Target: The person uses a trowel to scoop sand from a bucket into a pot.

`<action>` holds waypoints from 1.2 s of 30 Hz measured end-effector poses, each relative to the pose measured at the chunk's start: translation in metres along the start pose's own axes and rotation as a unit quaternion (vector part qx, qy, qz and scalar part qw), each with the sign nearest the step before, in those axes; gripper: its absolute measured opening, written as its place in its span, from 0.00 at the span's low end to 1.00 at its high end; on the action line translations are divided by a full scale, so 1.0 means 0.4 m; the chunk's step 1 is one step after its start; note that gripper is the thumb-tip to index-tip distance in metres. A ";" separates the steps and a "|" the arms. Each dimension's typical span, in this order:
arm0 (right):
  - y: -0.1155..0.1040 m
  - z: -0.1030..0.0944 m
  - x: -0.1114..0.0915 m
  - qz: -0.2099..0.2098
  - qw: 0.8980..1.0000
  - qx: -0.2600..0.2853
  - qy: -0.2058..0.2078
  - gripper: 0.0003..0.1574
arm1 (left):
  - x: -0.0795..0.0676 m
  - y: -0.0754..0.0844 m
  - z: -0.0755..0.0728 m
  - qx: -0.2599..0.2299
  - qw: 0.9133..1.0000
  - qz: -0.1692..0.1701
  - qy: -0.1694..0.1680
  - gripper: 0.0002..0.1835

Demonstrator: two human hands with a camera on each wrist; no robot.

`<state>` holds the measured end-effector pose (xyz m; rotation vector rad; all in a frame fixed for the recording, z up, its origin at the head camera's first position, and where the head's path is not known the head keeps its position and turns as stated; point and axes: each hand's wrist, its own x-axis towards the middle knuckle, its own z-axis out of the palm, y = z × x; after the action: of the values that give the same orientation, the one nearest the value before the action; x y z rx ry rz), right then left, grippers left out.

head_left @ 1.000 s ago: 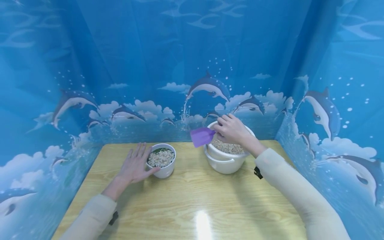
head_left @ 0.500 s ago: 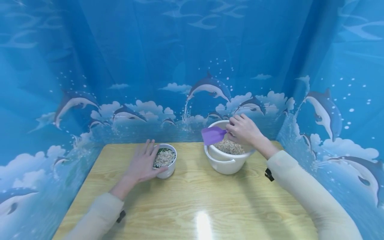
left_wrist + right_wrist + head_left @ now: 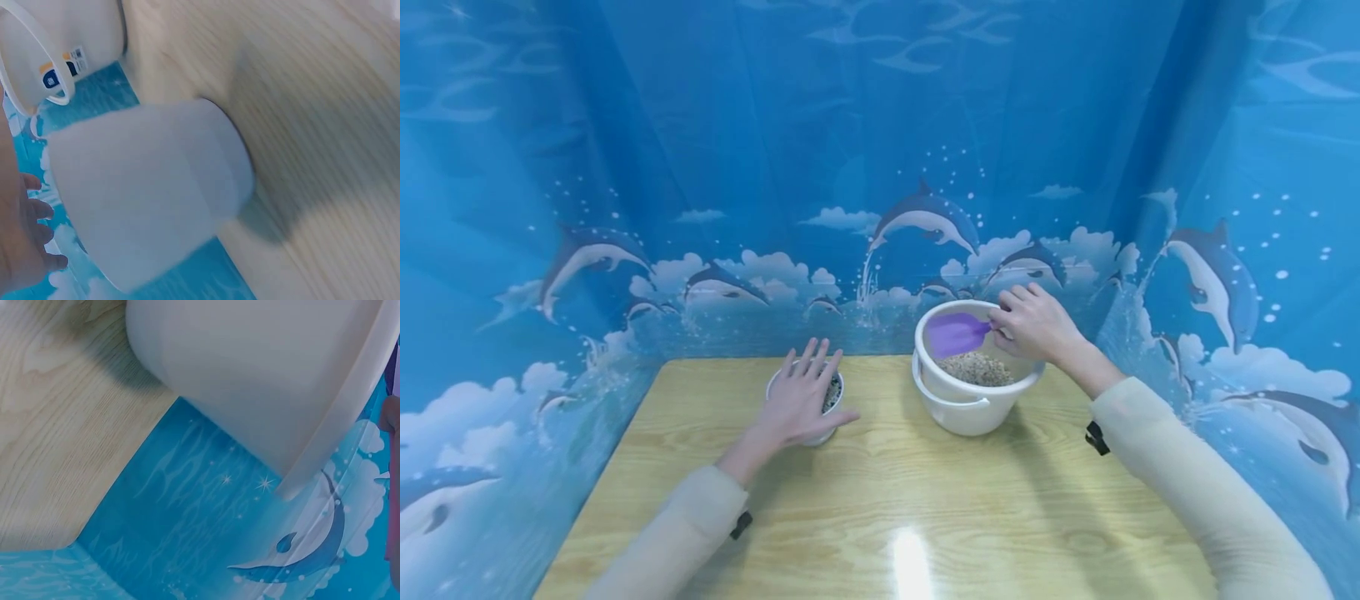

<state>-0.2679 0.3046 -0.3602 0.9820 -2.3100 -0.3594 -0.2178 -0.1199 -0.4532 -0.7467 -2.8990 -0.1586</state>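
My left hand [image 3: 795, 407] is spread flat over the small white pot [image 3: 150, 194], covering most of its mouth. Pale and dark bits inside the pot show only past the fingers' right side. Whether the palm touches the contents, I cannot tell. My right hand [image 3: 1037, 327] grips the handle of a purple scoop [image 3: 957, 335], blade pointing left, above the white bucket [image 3: 951, 414]. Pale, gravel-like grains [image 3: 976, 369] lie in the bucket, below the scoop. From the right wrist, the bucket's wall fills much of the view and only an edge of that hand appears.
A light wooden table [image 3: 880, 492] bears both containers near its back edge. The bucket's white carry handle [image 3: 955, 402] hangs down in front. A blue dolphin-print curtain [image 3: 760, 167] surrounds the table at the back and both sides.
My left hand has slid right from beside the pot to over its mouth. The right hand has moved right, bringing the scoop from the bucket's left rim to above its inside.
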 end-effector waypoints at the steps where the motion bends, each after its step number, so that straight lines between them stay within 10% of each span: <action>1: 0.003 0.000 -0.003 0.000 1.000 -0.001 0.000 0.14 | 0.006 0.007 -0.002 0.002 1.000 0.004 0.000 0.60; 36: 0.056 0.026 -0.041 -0.018 0.995 -0.024 -0.100 0.14 | 0.184 0.252 0.007 -0.022 0.996 0.080 0.031 0.66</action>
<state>-0.2779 0.3320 -0.3650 1.0053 -2.4516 -0.5474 -0.2330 0.0031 -0.4370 -0.9586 -2.7721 -0.2246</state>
